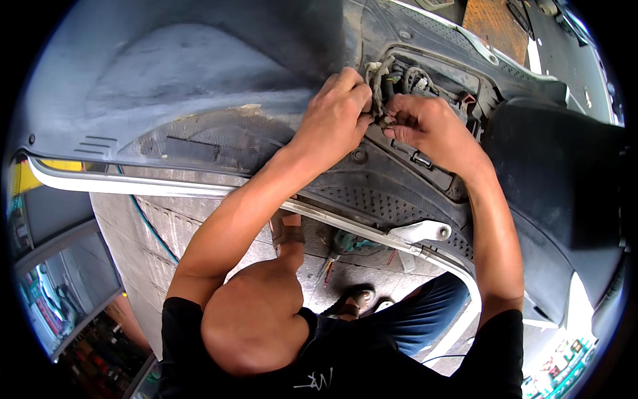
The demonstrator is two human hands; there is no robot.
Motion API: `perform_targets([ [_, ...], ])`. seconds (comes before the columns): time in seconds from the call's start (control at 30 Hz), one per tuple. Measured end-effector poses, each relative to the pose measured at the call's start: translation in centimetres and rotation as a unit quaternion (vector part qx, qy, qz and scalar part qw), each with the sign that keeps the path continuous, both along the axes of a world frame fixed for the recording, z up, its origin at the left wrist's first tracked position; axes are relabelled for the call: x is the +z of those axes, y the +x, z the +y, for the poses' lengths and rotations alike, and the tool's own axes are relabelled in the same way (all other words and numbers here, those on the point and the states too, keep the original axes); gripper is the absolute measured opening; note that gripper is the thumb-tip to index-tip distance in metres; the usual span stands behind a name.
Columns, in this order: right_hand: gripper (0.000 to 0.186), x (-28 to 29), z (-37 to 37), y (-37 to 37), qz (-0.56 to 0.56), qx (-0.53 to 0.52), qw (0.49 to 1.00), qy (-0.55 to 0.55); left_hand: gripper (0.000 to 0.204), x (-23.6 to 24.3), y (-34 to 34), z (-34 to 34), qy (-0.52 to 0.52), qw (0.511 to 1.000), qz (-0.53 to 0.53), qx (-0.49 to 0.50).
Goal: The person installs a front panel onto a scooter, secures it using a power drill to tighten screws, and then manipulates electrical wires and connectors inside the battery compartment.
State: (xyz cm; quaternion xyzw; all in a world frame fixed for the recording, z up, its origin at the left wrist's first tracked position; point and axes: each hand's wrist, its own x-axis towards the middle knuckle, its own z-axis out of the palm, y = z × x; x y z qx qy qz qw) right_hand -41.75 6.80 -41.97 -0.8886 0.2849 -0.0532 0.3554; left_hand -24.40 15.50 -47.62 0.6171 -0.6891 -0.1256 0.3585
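A dark, dusty scooter floorboard (266,133) has an open compartment (478,83) with wiring and connectors in it. From its left end rises a grey-brown wire bundle (377,90). My left hand (337,110) is closed on the left side of this bundle, its fingers curled and the tips partly hidden. On the other side my right hand (432,130) pinches at the lower end of the wires with thumb and forefinger, close to a small pale end piece. The two hands are nearly touching. What exactly lies between the right fingertips is hard to make out.
A silver rail (139,186) runs along the floorboard's near edge, with a metal bracket (422,231) on it. Below, a green power tool (349,243) lies on the paved ground beside my legs. A dark seat-like part (558,153) stands at the right.
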Motion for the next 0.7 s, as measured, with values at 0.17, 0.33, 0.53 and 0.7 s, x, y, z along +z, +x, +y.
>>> perform_targets([
  [0.17, 0.024, -0.5, -0.2, -0.3, 0.033, 0.004, 0.996, -0.080, 0.037, 0.9, -0.6, 0.2, 0.007, 0.999, 0.023, 0.029],
  [0.33, 0.025, -1.6, -1.1, -1.3, 0.033, 0.001, 0.999, 0.010, 0.035, 2.0, 0.2, -0.2, 0.045, 0.997, 0.019, -0.067],
  [0.53, 0.022, -2.6, -1.8, -2.4, 0.002, -0.068, 0.994, -0.089, 0.028, 2.2, -0.4, -0.4, 0.068, 0.997, 0.008, -0.033],
  [0.7, 0.038, -3.9, -1.2, -2.6, -0.003, -0.075, 0.978, -0.193, 0.022, 2.0, -0.6, -0.4, 0.058, 0.997, -0.013, -0.041],
])
